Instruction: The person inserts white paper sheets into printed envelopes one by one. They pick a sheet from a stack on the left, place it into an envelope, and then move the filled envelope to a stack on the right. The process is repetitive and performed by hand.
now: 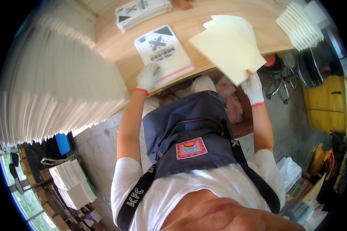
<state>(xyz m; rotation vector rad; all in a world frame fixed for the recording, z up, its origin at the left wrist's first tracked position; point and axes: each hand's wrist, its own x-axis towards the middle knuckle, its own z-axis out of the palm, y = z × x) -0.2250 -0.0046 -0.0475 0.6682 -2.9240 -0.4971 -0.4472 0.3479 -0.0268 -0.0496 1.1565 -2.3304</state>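
Wooden table [112, 50]: my left hand [147, 76] flat on bag [164, 54]; right hand [253, 87] pinches cream sheets [229, 48] beside it, fan could slip

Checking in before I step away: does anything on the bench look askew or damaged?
Nothing damaged. The cream sheets in the right hand are fanned unevenly, and the clear printed bag under the left hand overhangs the wooden table edge slightly.

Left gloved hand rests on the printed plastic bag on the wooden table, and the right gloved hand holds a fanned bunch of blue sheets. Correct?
Not quite. In the head view the sheets in the right hand are cream, not blue. The rest holds: the left hand rests on the printed bag on the wooden table.
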